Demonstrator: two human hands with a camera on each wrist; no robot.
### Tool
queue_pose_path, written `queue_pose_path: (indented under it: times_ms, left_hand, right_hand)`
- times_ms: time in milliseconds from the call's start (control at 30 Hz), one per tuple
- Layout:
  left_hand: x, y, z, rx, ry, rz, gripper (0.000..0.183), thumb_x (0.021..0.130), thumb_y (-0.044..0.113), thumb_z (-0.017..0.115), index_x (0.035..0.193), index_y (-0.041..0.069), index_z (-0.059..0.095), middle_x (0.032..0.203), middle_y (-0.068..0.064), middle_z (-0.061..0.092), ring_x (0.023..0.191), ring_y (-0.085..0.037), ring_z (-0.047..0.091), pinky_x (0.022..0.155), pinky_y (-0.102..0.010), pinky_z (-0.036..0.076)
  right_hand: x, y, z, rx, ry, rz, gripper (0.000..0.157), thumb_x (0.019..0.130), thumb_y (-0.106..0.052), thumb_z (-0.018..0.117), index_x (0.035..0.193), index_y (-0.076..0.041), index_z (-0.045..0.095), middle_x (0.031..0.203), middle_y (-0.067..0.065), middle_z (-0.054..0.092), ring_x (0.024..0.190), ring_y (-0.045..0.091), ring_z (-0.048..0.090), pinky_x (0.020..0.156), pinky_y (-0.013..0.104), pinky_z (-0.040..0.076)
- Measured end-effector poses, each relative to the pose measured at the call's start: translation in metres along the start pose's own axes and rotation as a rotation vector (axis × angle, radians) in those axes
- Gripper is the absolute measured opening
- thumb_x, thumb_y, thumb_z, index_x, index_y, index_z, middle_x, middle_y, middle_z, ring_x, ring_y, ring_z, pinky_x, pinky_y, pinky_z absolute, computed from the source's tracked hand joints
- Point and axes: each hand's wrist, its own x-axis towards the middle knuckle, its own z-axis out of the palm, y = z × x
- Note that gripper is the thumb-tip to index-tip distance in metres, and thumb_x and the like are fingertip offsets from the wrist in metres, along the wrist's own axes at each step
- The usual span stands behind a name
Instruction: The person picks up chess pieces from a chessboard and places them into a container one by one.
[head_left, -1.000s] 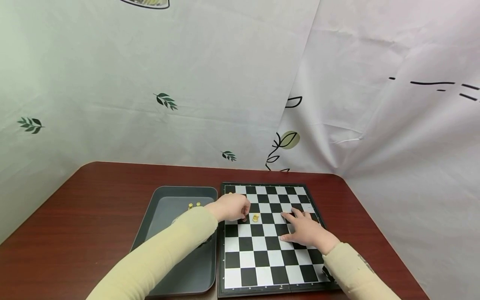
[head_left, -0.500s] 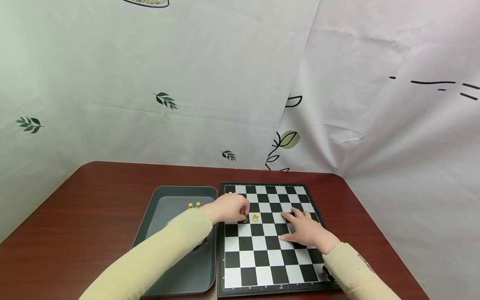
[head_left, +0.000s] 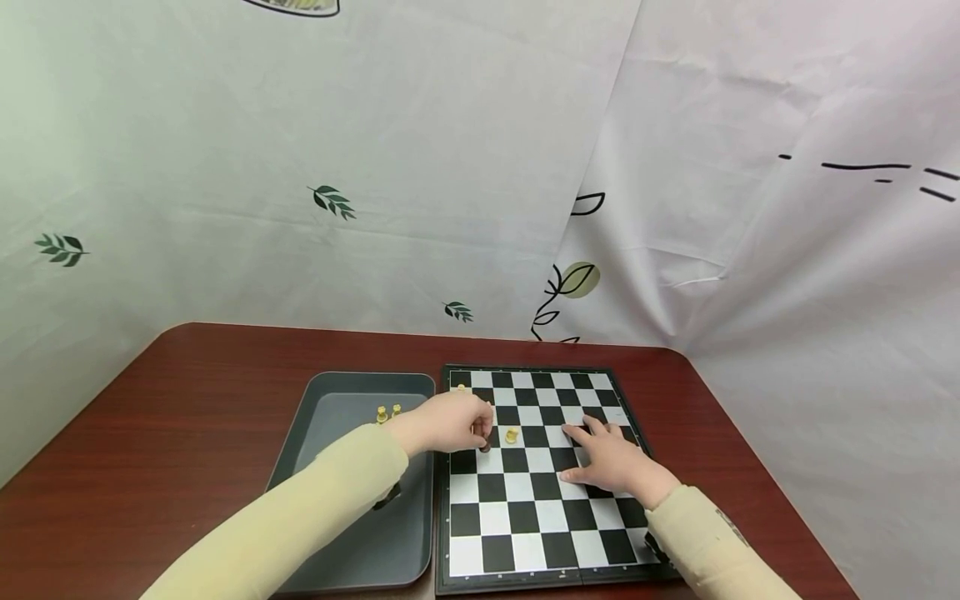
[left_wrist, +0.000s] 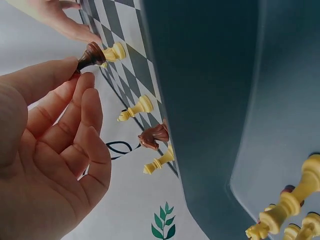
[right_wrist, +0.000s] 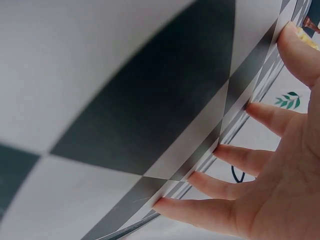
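Observation:
My left hand pinches a dark brown chess piece between thumb and fingertips, over the left side of the chessboard. The piece's base shows in the left wrist view; its top is hidden by the fingers. Just right of it in the head view, a cream chess piece stands on the board. Further along the board's left side are a cream piece, a brown knight and another cream piece. My right hand rests on the board's right side, fingers spread, fingertips at the surface.
A dark grey tray lies left of the board, its edge close alongside. Several cream pieces, including a tall one, are in its far part. Both stand on a reddish-brown table, with a patterned white cloth behind.
My left hand has drawn slightly left and nearer, bringing the dark brown chess piece into clearer view below the fingers. The right hand has stayed put.

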Motion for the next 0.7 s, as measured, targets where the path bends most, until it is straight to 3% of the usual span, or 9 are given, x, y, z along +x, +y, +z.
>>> queue_pose_path:
  times_ms: [700]
  left_hand:
    - [-0.028, -0.002, -0.012, -0.004, 0.024, 0.009, 0.02, 0.083, 0.007, 0.066, 0.069, 0.018, 0.056, 0.064, 0.011, 0.058, 0.057, -0.003, 0.047, 0.054, -0.022, 0.039]
  right_hand:
    - [-0.001, -0.002, -0.002, -0.004, -0.007, -0.001, 0.071, 0.076, -0.042, 0.075, 0.135, -0.01, 0.051, 0.142, 0.025, 0.038, 0.125, 0.05, 0.037, 0.089, 0.061, 0.041]
